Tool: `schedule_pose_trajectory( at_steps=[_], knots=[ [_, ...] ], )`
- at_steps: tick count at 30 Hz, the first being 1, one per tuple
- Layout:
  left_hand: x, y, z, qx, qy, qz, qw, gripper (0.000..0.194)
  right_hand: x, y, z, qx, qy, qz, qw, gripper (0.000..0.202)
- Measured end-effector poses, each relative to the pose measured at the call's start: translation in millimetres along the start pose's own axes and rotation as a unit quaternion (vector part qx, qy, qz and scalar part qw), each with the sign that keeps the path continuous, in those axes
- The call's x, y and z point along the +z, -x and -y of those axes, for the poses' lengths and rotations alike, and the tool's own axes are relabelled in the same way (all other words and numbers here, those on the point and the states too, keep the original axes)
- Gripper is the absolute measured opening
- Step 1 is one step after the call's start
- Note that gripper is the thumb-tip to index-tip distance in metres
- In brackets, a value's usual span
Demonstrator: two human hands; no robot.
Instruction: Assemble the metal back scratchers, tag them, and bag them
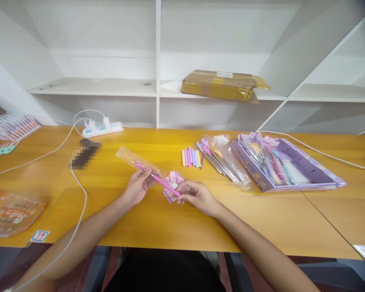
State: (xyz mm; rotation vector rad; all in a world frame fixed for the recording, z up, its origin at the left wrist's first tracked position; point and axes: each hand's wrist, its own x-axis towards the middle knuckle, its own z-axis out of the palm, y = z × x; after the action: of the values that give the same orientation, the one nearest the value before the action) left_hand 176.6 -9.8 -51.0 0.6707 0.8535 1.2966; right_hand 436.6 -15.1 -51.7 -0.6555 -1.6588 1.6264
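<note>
Head view is showing white shelving (103, 36) standing behind a wooden bench (124, 229), which is carrying a purple tray (312, 163) on the right. The left hand (138, 187) is pinching a pink stick (166, 185) near its metal shaft, while the right hand (197, 196) is gripping its handle end. A clear sleeve (124, 154) is lying by the claw head. Patterned cards (174, 177) are sitting beneath the handle. Seemingly, two-handed handling is occurring; the next move is probably calling for a steady, aligned hold.

Single head-worn cam, looks fwd & down from near side of table (176, 229), fairly close, w/ shelving (103, 86) at back.
</note>
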Motion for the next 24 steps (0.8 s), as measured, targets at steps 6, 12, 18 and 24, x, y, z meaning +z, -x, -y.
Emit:
schedule_pose_trajectory(
  at_steps=[6,12,18,24],
  knots=[
    [13.4,14.2,12.2,-0.024,-0.039,0.047,0.998,0.032,-3.7,-5.9,-3.9,-0.020,0.086,-0.029,0.996,0.031],
    [21.4,29.3,29.4,-0.043,-0.101,0.115,0.987,0.036,2.4,-10.0,-9.3,-0.035,0.124,-0.065,0.990,0.043],
    [17.1,31.3,41.3,-0.059,-0.153,0.131,0.978,0.038,10.1,-9.2,-20.3,-0.001,0.140,-0.039,0.989,0.044],
    [13.2,26.2,29.3,-0.038,-0.172,0.149,0.973,0.035,-1.7,-7.7,-18.5,-0.108,0.154,0.003,0.982,0.088]
  ],
)
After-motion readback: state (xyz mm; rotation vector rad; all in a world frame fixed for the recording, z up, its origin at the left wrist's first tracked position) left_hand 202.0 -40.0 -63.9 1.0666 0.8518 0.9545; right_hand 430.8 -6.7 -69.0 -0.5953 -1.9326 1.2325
